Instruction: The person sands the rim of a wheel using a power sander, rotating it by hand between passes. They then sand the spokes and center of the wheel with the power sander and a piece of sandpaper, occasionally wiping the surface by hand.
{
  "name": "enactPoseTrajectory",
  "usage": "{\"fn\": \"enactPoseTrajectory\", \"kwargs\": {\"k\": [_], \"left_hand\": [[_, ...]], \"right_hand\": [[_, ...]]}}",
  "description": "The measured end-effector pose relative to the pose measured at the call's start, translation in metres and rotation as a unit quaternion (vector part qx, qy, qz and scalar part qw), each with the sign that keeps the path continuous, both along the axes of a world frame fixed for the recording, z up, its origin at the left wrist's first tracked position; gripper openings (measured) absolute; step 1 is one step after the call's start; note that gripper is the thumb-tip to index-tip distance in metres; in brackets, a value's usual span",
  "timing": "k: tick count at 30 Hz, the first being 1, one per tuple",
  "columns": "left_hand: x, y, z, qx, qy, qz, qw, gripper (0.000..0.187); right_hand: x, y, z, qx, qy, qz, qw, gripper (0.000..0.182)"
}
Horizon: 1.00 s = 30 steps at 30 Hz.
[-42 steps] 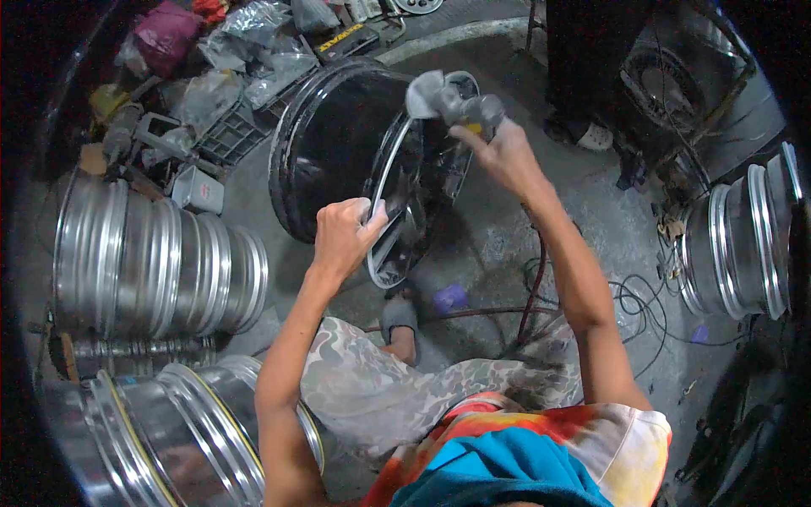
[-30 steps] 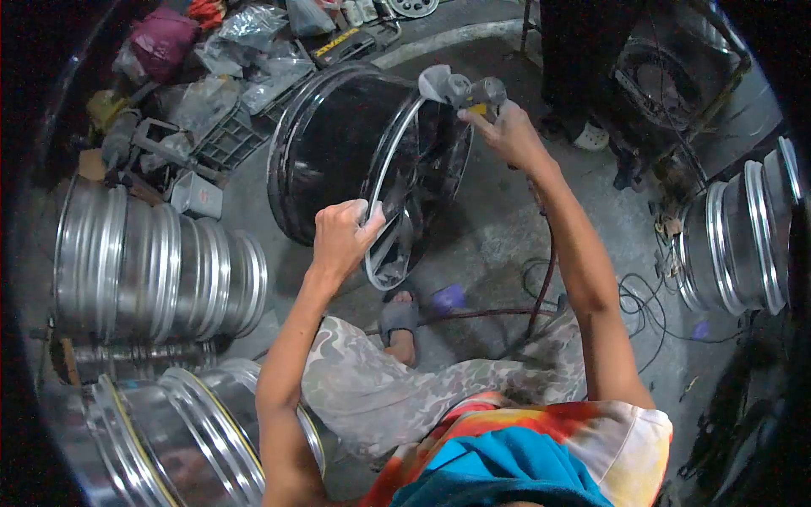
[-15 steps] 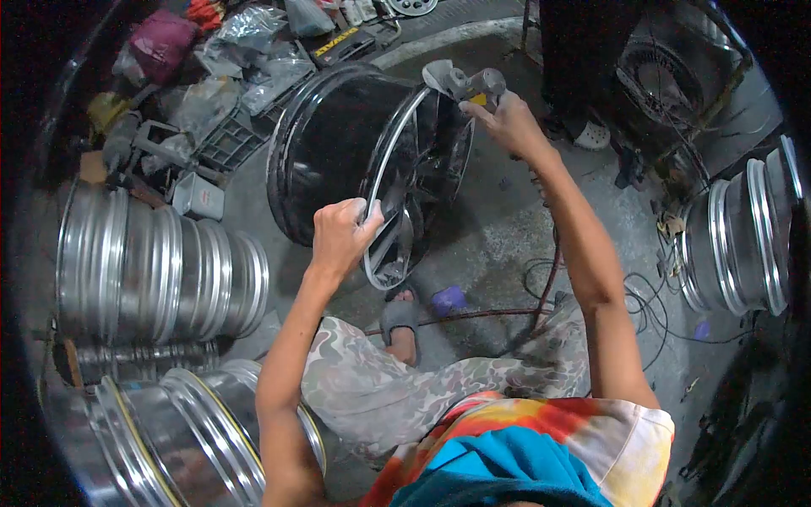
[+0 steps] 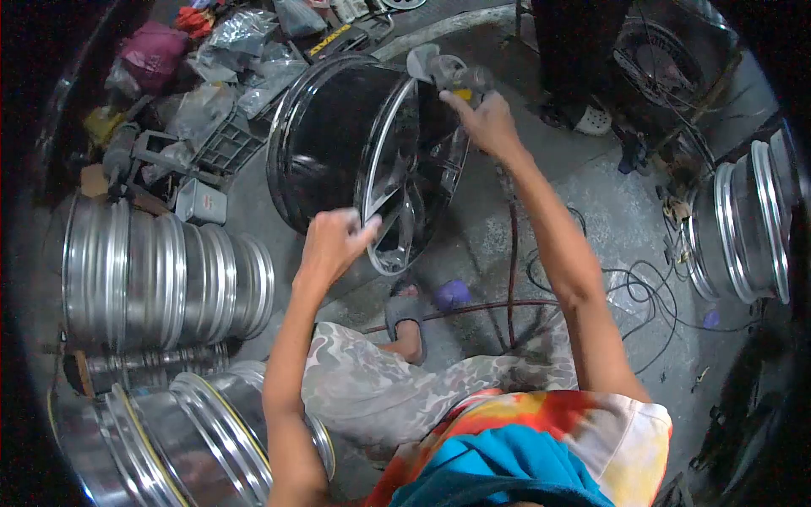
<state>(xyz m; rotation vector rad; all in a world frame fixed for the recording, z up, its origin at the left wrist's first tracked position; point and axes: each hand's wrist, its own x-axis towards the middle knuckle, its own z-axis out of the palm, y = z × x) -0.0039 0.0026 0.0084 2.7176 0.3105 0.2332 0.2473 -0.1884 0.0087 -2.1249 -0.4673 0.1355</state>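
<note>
A black wheel rim [image 4: 342, 127] with a bright machined edge stands upright on the floor in front of me. My left hand [image 4: 332, 242] is at the near left part of its edge, thumb and fingers curled, slightly blurred; what lies between them, if anything, is hidden. My right hand [image 4: 492, 122] is wrapped round a grey air tool [image 4: 463, 78] with a yellow mark. The tool's pale round head is at the top of the rim's bright edge. Whether it touches the edge is unclear.
Stacked silver rims [image 4: 152, 275] stand at the left, more [image 4: 190, 422] at the lower left and others [image 4: 743, 224] at the right. A red hose [image 4: 513, 245] and black cables cross the floor. Another person's shoe [image 4: 593, 121] shows at the upper right. Bags and crates fill the upper left.
My right hand and the tool have moved slightly left and up along the rim's top. My left hand looks a little lower and left. The view has shifted slightly.
</note>
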Motion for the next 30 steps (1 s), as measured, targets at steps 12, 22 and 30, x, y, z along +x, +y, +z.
{"fn": "enactPoseTrajectory", "kwargs": {"k": [12, 22, 30], "left_hand": [[-0.012, 0.004, -0.037, 0.042, -0.005, -0.051, 0.998, 0.044], [0.005, 0.0, -0.031, 0.047, -0.042, -0.059, 0.996, 0.043], [0.018, 0.002, -0.03, 0.026, -0.061, -0.054, 0.996, 0.042]], "right_hand": [[-0.08, -0.016, -0.054, 0.125, -0.217, 0.164, 0.954, 0.046], [0.023, -0.016, 0.015, 0.067, -0.243, 0.111, 0.961, 0.041], [-0.075, -0.019, -0.024, 0.043, -0.221, 0.166, 0.96, 0.045]]}}
